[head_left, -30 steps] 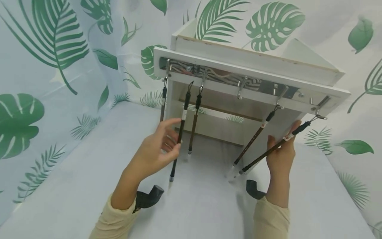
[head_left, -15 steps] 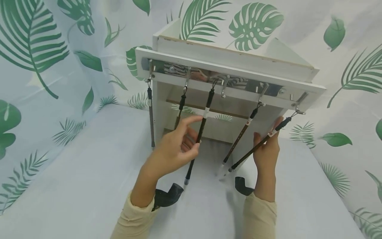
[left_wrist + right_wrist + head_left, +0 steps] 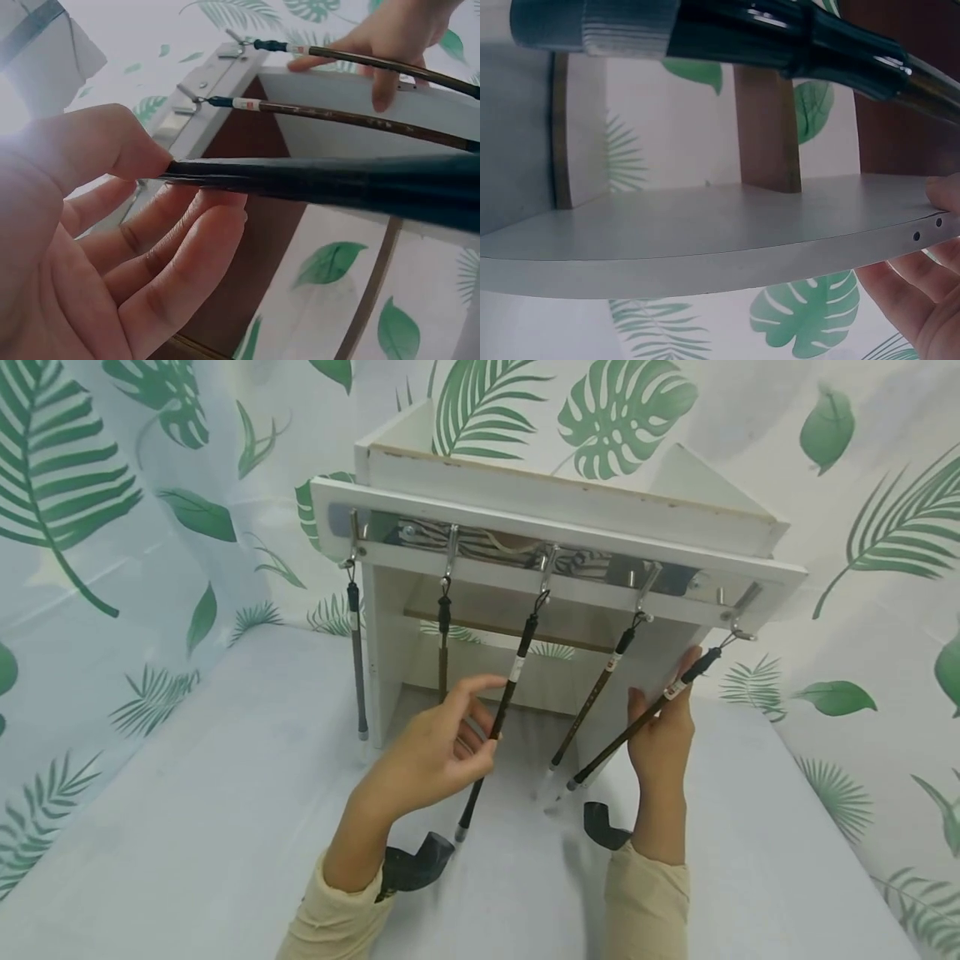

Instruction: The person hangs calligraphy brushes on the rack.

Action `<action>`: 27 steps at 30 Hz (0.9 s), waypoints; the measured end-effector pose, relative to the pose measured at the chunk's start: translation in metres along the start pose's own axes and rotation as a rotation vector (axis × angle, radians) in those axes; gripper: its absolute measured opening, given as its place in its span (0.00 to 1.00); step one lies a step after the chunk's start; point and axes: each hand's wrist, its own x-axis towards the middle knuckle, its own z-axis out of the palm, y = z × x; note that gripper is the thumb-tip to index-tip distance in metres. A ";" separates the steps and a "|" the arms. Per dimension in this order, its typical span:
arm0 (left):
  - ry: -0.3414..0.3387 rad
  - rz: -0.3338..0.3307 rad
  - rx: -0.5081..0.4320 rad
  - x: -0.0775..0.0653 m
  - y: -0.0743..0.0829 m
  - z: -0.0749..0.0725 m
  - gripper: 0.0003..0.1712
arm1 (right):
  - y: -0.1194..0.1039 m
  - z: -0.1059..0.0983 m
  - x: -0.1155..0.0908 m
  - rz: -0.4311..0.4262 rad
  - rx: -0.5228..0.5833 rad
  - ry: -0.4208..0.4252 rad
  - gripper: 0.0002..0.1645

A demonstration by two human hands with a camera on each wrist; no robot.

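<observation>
My left hand (image 3: pixel 431 752) pinches a dark calligraphy brush (image 3: pixel 516 670) between thumb and fingers, its tip hanging down toward the table. The brush's cord loop overlaps the end of the middle metal hook (image 3: pixel 551 560). In the left wrist view the handle (image 3: pixel 315 180) runs out from the fingertips. My right hand (image 3: pixel 663 743) grips the side panel (image 3: pixel 705 277) of a white shelf unit, thumb inside and fingers outside. Several brushes hang by cords from the other hooks: a leftmost brush (image 3: pixel 356 643), a second brush (image 3: pixel 444 639), and a rightmost brush (image 3: pixel 637 722) before my right hand.
The hooks sit on a shiny strip along the shelf's white front board (image 3: pixel 480 497). Another hung brush (image 3: pixel 600 689) slants near the right panel. A white cloth (image 3: pixel 225 827) covers the table, and a leaf-printed backdrop (image 3: pixel 757 527) surrounds it. Black wrist mounts (image 3: pixel 420 864) stick out at both sleeves.
My left hand has carried its brush rightward, past the second hung brush, bringing the cord loop from beside the second hook to the middle hook. The right hand keeps its grip; the head view has shifted.
</observation>
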 end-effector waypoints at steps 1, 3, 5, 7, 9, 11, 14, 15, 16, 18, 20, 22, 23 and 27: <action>0.003 -0.001 0.005 0.000 0.000 0.000 0.33 | -0.001 0.000 0.001 -0.006 0.001 0.000 0.45; 0.009 0.004 0.013 0.000 0.000 -0.001 0.33 | -0.002 0.000 0.001 -0.012 0.000 0.004 0.45; 0.015 0.008 0.017 0.000 -0.001 -0.001 0.33 | -0.002 0.000 0.001 -0.006 -0.001 0.005 0.45; 0.015 0.002 0.019 0.000 -0.002 -0.001 0.34 | -0.002 0.000 0.001 0.000 -0.004 0.005 0.45; 0.011 -0.010 0.020 0.000 -0.003 0.000 0.34 | -0.002 0.000 0.001 0.007 -0.007 0.004 0.45; 0.005 -0.023 0.021 0.001 -0.004 0.001 0.34 | -0.001 0.001 0.000 0.005 -0.011 0.003 0.45; 0.000 -0.026 0.014 0.001 -0.005 0.002 0.34 | 0.000 0.001 0.000 -0.004 -0.017 0.006 0.45; -0.001 -0.025 0.011 0.001 -0.006 0.002 0.34 | 0.001 0.002 0.000 -0.007 -0.018 0.007 0.45; -0.001 -0.023 0.011 0.001 -0.006 0.003 0.34 | 0.001 0.002 0.000 -0.005 -0.016 0.008 0.45; -0.004 -0.019 0.006 0.002 -0.006 0.003 0.34 | 0.001 0.002 0.000 0.001 -0.014 0.010 0.44; -0.007 -0.016 0.002 0.003 -0.006 0.004 0.34 | 0.001 0.001 0.000 0.009 -0.015 0.008 0.44; -0.014 -0.016 0.001 0.004 -0.006 0.005 0.34 | 0.001 0.001 0.000 0.013 -0.018 0.007 0.44; -0.016 -0.016 -0.003 0.004 -0.006 0.006 0.34 | 0.001 0.002 0.000 0.010 -0.021 0.007 0.44; -0.019 -0.014 -0.006 0.005 -0.006 0.007 0.34 | 0.000 0.002 0.000 -0.003 -0.026 0.011 0.45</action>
